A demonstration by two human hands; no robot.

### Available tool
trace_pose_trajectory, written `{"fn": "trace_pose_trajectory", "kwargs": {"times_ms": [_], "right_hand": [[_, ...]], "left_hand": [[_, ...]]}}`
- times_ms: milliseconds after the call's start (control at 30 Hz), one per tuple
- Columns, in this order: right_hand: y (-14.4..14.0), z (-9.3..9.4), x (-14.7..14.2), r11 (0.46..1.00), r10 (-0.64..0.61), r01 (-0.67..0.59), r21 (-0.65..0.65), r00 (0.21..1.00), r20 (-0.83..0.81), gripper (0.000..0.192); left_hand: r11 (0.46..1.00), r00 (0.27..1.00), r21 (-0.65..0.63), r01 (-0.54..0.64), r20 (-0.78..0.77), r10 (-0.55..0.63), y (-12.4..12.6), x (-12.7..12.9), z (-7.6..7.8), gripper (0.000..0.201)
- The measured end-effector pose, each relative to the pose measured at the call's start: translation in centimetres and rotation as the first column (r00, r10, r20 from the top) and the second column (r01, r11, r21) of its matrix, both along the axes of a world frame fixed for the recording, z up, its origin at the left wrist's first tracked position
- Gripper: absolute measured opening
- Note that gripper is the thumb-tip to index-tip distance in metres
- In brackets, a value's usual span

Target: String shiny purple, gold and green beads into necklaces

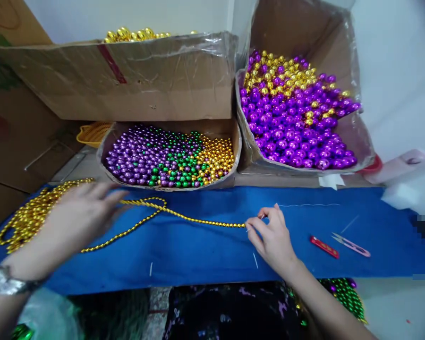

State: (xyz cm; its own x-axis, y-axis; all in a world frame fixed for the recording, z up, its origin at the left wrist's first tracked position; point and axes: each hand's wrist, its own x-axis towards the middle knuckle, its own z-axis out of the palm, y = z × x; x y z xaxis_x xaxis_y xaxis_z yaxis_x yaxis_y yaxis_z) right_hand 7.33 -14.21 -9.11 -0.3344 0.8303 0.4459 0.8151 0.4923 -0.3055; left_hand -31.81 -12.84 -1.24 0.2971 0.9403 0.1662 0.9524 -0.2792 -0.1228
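My right hand [271,236] pinches the end of a gold bead strand [205,221], with a bit of pale thread showing at the fingertips. From there the strand runs left across the blue cloth and loops over itself. My left hand [87,210], blurred by motion, is stretched out above the left end of the strand with its fingers apart. Under and beside it lies a heap of gold bead strands [28,215]. Right of my right hand rest a small red tool [324,247] and pink thread snips [352,244].
Behind the blue cloth [205,255] stand a low carton [238,146] of purple, green and gold beads and a larger carton [352,61] of purple and gold beads. A long carton [170,80] holds bigger gold beads. A yellow basket [87,134] sits left. Thread scraps [255,260] lie about.
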Motion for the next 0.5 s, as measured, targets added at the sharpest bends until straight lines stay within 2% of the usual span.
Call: {"fn": "trace_pose_trajectory", "kwargs": {"times_ms": [33, 67, 133, 200, 267, 333, 367, 400, 433, 500], "right_hand": [[0.0, 0.3, -0.5, 1.0, 0.025, -0.025, -0.003, 1.0, 0.008, 0.016], [0.0, 0.6, -0.9, 0.999, 0.052, -0.051, -0.012, 0.999, 0.017, 0.015], [-0.1, 1.5, -1.6, 0.995, 0.098, -0.097, -0.035, 0.995, 0.026, 0.015], [0.0, 2.8, -1.9, 0.989, 0.143, -0.142, -0.035, 0.989, 0.023, 0.014], [0.2, 4.0, -1.6, 0.986, 0.167, -0.168, 0.009, 0.986, 0.013, 0.014], [0.5, 4.7, -0.5, 0.985, 0.155, -0.156, 0.075, 0.988, 0.016, 0.013], [0.7, 4.7, 0.4, 0.986, 0.132, -0.134, 0.102, 0.991, 0.025, 0.013], [1.0, 4.4, 1.4, 0.987, 0.097, -0.1, 0.123, 0.995, 0.036, 0.013], [1.2, 4.0, 2.4, 0.99, 0.058, -0.064, 0.126, 0.997, 0.049, 0.014], [1.5, 2.6, 4.1, 0.996, -0.003, -0.002, 0.089, 0.998, 0.063, 0.016]], "left_hand": [[0.995, 0.994, -0.052, 0.088, 0.065, -0.084, -0.6, 1.9, -1.1, 0.039], [0.975, 0.966, -0.106, 0.194, 0.196, -0.171, -1.1, 4.1, -2.1, 0.036], [0.895, 0.855, -0.227, 0.385, 0.453, -0.253, -1.7, 8.9, -4.0, 0.039], [0.809, 0.711, -0.263, 0.526, 0.658, -0.248, -1.5, 13.1, -5.4, 0.047], [0.705, 0.592, -0.336, 0.625, 0.793, -0.146, -0.8, 15.5, -6.5, 0.042], [0.577, 0.555, -0.458, 0.676, 0.832, 0.011, 0.3, 15.8, -7.3, 0.036], [0.531, 0.56, -0.512, 0.675, 0.824, 0.083, 0.8, 15.1, -7.4, 0.035], [0.515, 0.571, -0.55, 0.658, 0.81, 0.135, 1.2, 14.1, -7.2, 0.036], [0.529, 0.586, -0.572, 0.627, 0.794, 0.163, 1.4, 12.7, -6.8, 0.035], [0.619, 0.626, -0.566, 0.544, 0.765, 0.15, 1.6, 9.6, -5.4, 0.032]]}}
